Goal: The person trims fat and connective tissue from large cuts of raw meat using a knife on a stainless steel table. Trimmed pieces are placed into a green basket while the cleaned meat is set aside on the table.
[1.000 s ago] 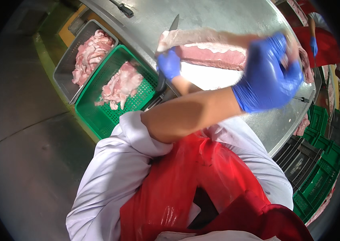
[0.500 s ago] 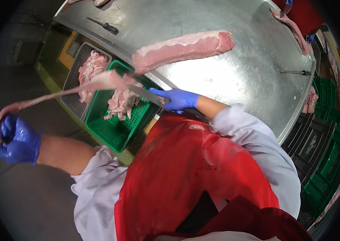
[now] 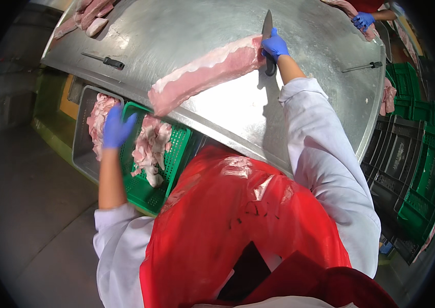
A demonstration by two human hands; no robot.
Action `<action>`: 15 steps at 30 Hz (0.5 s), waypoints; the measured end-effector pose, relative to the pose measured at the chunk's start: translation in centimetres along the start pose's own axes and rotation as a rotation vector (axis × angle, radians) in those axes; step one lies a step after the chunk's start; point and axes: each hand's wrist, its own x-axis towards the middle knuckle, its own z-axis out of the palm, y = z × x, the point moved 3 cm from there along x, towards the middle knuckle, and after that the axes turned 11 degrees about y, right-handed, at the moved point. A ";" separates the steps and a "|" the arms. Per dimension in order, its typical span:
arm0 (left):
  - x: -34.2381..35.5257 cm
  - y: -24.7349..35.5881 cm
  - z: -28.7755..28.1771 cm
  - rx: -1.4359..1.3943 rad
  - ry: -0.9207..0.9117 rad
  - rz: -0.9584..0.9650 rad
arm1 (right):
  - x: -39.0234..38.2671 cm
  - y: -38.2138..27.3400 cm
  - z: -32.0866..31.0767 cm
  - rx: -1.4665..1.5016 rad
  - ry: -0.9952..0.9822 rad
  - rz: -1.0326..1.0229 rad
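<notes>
Left hand spread, empty; right hand grips the butcher's knife (a slipping grip could gash the pork loin).

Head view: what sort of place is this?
Probably a meat-cutting room: a long slab of meat lies on a metal table, the right hand holds a knife, and meat scraps lie in a green crate.

Pink-and-white meat, green crate, red apron
</notes>
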 end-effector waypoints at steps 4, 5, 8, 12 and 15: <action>8.5 11.9 11.1 -0.036 0.055 0.358 | -3.0 2.9 2.0 -0.210 0.089 -0.132; 9.1 12.3 13.0 -0.059 0.019 0.356 | -7.0 1.5 1.8 -0.179 -0.024 -0.121; 10.7 14.3 16.1 -0.222 -0.209 0.248 | -20.6 2.5 -3.4 -0.020 -0.226 0.069; 9.7 16.5 17.3 -0.267 -0.327 0.493 | -30.5 2.1 -13.5 0.247 -0.371 0.426; 9.0 22.0 17.6 -0.157 -0.594 0.661 | -28.8 6.4 -16.1 0.379 0.066 0.278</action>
